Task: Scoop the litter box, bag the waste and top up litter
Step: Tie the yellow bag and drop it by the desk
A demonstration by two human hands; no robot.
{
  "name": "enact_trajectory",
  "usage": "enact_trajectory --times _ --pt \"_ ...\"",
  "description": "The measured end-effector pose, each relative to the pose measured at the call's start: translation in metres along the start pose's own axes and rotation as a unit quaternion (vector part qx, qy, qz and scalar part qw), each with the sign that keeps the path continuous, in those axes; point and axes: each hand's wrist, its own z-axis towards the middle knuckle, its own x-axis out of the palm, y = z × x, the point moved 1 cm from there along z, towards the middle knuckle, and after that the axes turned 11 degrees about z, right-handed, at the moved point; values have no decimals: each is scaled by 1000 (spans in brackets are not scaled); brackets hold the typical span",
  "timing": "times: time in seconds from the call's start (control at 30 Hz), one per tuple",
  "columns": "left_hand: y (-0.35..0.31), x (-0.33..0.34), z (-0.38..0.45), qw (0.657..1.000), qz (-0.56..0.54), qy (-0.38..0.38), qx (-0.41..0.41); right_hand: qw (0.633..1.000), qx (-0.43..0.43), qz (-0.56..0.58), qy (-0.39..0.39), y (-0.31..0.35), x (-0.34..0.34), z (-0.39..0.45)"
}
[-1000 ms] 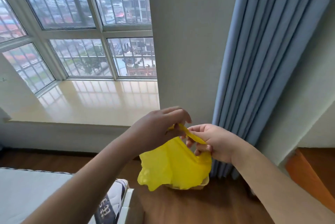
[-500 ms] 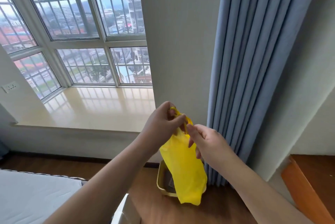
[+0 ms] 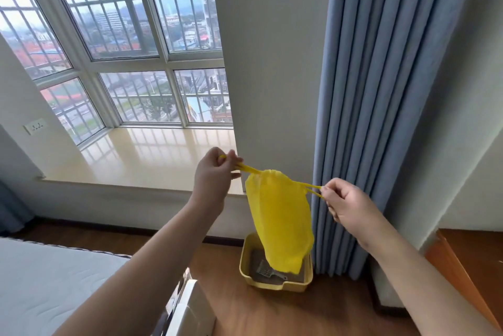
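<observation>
Single view only, head-worn wide-angle camera, so nothing is shared with another view. It looks forward and somewhat down from standing height, facing a wall corner between the bay window [image 3: 130, 44] on the left and the blue curtain [image 3: 381, 90] on the right. Both forearms reach in from the bottom edge, near the lens. The wooden floor [image 3: 245, 308] and the litter box [image 3: 275, 285] by the curtain's foot lie farther off. Straight lines bow near the frame edges.

Thin matt yellow plastic bag [image 3: 280, 216]; smooth yellow plastic box [image 3: 275, 285]; grey plastic scoop [image 3: 265, 271]; glossy sill [image 3: 141, 156]; matt cloth curtain [image 3: 381, 90]; wood floor [image 3: 272, 314].
</observation>
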Motion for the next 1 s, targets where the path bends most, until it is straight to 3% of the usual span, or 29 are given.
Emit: enact_trajectory --times 0.27,0.43,0.57,0.73,0.9,0.93,1.0 --pt "10 -15 5 991 -79 -85 -67 995 53 42 -79 -33 -34 -19" --pt "0 -9 -6 997 -64 -7 -52 995 3 72 -74 -2 -5 -28" --pt "-3 -9 -23 995 78 46 37 997 -15 66 -37 27 13 -37" --pt "2 -8 -63 926 306 106 196 996 -33 73 -23 65 36 -66" --pt "16 -42 -104 888 344 225 205 995 -75 -62 -6 94 63 -112" --pt "19 -51 -113 866 381 248 211 995 -78 -66 -6 98 69 -123" --pt "28 -68 -130 783 497 261 266 994 -84 -64 -10 105 79 -146"
